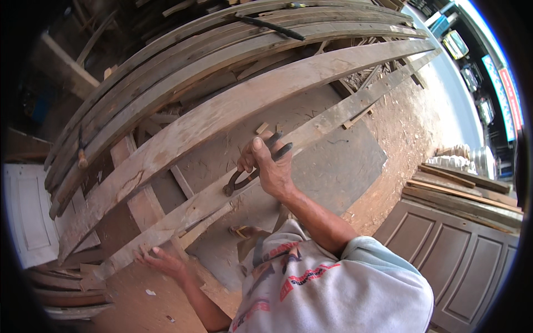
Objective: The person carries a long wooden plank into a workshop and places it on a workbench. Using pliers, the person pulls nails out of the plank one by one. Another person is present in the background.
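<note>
A long, narrow, weathered plank [194,211] runs slantwise from lower left to upper right in front of me. My right hand [272,169] is closed around a pair of pincers [237,182] over its middle. Their dark handles stick out past my fingers, and the rusty jaws meet the plank's top face. I cannot make out a nail between the jaws. Lower left, my left hand [165,263] grips the near edge of the same plank near its end, fingers over the rim.
Beyond lies a wider reddish board [194,127], then several stacked beams [133,108]. A hammer [82,152] and a dark bar [269,25] rest on them. Brown panelled door [444,250] at right, white door [28,216] at left. A grey sheet [344,161] and wood chips cover the ground.
</note>
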`<state>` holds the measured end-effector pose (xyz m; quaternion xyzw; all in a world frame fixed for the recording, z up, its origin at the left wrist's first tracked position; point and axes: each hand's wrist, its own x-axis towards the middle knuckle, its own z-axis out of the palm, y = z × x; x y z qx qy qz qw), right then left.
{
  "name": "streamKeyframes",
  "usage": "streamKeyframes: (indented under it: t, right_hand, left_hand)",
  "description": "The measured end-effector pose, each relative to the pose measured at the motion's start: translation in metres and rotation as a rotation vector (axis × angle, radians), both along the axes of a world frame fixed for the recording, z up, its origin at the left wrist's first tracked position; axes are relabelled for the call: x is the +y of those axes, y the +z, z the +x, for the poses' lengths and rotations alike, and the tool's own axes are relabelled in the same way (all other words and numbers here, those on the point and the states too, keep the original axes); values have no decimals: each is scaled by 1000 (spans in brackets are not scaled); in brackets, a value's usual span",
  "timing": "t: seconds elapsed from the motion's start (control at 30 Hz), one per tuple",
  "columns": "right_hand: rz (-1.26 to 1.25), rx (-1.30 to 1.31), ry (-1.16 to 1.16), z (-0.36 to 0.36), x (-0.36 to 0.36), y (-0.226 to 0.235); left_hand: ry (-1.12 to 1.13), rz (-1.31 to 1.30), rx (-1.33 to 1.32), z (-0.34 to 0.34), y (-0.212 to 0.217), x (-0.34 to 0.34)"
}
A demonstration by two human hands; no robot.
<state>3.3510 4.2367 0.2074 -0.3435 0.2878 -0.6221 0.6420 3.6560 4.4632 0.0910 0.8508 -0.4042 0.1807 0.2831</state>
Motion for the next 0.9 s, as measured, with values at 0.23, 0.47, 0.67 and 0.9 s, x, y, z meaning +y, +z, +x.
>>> streamKeyframes:
  t: [0.23,0.47,0.67,0.9]
  right_hand:
    - [36,30,-98,-117,-50,6]
    - [-65,149,-350,-284,-107,-6]
    - [-280,165,-726,-394,-152,5]
    - [-733,583,-639,-349,-131,-6]
  left_hand:
    - [89,-77,269,-23,21,-27]
    - [-235,-8,191,-192,51,-141]
    - [-208,191,-41,-224,43,-175]
    - [-191,152,-32,-221,35,-176]
